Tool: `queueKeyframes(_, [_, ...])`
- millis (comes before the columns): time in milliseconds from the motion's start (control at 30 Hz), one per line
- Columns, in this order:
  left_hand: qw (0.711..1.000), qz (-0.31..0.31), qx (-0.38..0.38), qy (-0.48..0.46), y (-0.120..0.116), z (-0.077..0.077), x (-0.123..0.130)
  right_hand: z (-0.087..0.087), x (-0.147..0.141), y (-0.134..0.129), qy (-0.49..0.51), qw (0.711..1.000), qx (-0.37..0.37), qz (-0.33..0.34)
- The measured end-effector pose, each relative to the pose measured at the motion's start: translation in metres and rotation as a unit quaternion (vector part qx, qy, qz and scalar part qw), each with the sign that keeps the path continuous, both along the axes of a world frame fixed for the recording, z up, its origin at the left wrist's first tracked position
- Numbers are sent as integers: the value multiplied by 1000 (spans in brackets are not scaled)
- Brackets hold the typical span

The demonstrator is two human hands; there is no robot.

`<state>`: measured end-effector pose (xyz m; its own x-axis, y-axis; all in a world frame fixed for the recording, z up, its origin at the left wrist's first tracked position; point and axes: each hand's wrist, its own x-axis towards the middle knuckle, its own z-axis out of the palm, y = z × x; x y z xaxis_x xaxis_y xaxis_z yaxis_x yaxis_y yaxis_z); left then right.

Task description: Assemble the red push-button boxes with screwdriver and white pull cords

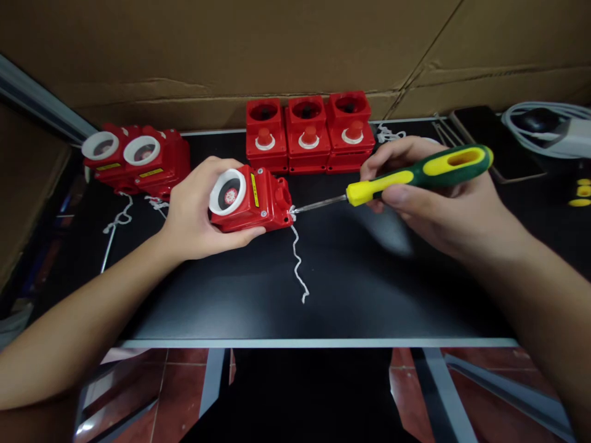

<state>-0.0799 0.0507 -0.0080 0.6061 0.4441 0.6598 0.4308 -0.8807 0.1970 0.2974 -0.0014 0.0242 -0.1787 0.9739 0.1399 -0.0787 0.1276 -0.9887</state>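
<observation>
My left hand [196,209] grips a red box-shaped housing [247,212] with a white ring around its round window and a yellow label. Between the fingers and thumb of my right hand [429,191] is a green and yellow screwdriver [418,175]. Its metal tip meets the right end of the housing, where a white string [298,261] is attached. The string trails down over the black tabletop. Whether the tip sits in a screw or in the string's knot is too small to tell.
Three red boxes with red buttons [309,135] stand in a row at the back. Two white-ringed red housings [141,157] sit at the left with strings. A phone [498,141], a coiled white cable [554,111] and thin metal rods lie right. Cardboard [207,49] walls the back.
</observation>
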Motion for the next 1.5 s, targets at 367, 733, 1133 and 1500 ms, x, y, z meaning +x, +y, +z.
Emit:
queueKeyframes(367, [1000,9,-8,17,1,1,0,10,-8,-5,-24,999,0,-47])
queueKeyframes(733, [1000,8,-8,10,1,2,-1,9,0,1,-2,998,-38,-56])
queueKeyframes(1133, [1000,5,2,12,1,3,0,18,-11,0,37,997,-70,-16])
queueKeyframes(1500, [1000,16,-2,8,3,1,-1,14,0,1,4,998,-58,6])
